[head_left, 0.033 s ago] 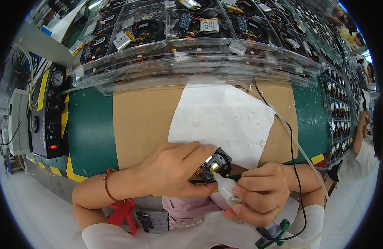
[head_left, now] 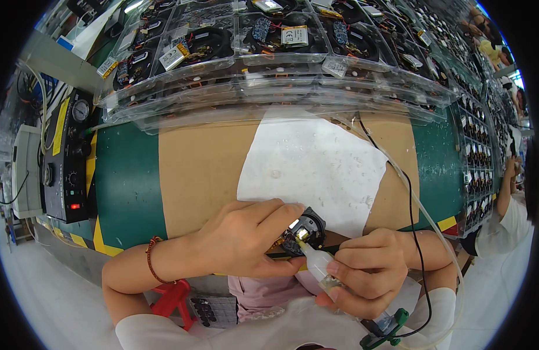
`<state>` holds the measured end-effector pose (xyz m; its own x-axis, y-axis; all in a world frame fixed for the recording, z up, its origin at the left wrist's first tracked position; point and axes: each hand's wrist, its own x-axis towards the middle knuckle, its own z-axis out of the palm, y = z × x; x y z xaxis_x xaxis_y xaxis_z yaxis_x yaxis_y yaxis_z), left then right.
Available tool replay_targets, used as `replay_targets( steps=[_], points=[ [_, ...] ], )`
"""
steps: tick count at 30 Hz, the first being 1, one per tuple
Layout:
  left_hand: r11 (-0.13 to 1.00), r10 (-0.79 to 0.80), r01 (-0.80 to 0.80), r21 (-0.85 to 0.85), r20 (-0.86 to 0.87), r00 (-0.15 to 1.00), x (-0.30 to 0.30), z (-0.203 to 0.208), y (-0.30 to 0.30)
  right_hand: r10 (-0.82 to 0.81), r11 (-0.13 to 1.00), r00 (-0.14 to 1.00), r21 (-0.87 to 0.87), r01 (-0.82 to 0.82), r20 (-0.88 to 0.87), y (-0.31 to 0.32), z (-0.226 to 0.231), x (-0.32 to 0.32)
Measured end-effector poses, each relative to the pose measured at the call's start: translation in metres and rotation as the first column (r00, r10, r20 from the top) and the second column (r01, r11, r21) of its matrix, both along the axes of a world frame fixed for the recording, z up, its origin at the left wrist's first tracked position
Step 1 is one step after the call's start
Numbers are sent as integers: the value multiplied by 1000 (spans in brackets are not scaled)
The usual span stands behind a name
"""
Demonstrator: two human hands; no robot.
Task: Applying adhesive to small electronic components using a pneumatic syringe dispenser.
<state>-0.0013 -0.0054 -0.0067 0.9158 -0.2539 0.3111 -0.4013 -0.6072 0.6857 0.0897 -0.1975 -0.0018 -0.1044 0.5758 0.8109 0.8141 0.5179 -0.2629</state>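
Observation:
My left hand (head_left: pixel 249 236) is closed on the edge of a small round black electronic device (head_left: pixel 313 224), with the thumb below it and the fingers above. Bare circuit parts and a shiny square spot show on the device's face. In my right hand (head_left: pixel 371 268) is a dispensing syringe (head_left: pixel 319 265), its pale tapered front pointing up and left. The fine yellowish tip reaches the device's inner parts; whether it touches them I cannot tell. At the syringe's rear end sits a green adapter (head_left: pixel 400 318), below my right hand.
Behind the white paper sheet (head_left: pixel 307 163) on brown cardboard (head_left: pixel 199 169) stand stacked clear trays (head_left: pixel 269 93) of similar devices. A black dispenser box with gauge (head_left: pixel 68 169) is at left. A clear hose (head_left: pixel 424 213) and black cord (head_left: pixel 410 192) run past my right arm. Another person (head_left: pixel 503 227) is at right.

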Motion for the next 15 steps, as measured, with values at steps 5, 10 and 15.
replay_targets(
  steps=[5, 10, 15],
  points=[
    [1000, -3, 3, 0, 2, 1000, 0, 0, 0, -4, 1000, 999, -6, 4, -42, -1, -1, 0],
    [1000, -1, 1, 14, -1, 1000, -1, -1, -1, -16, 1000, 996, 18, 18, -89, 1, -1, -2],
    [1000, -3, 3, 8, -4, 1000, 0, 0, 0, -27, 999, 990, 38, 32, -138, 1, -1, -2]
  ],
)
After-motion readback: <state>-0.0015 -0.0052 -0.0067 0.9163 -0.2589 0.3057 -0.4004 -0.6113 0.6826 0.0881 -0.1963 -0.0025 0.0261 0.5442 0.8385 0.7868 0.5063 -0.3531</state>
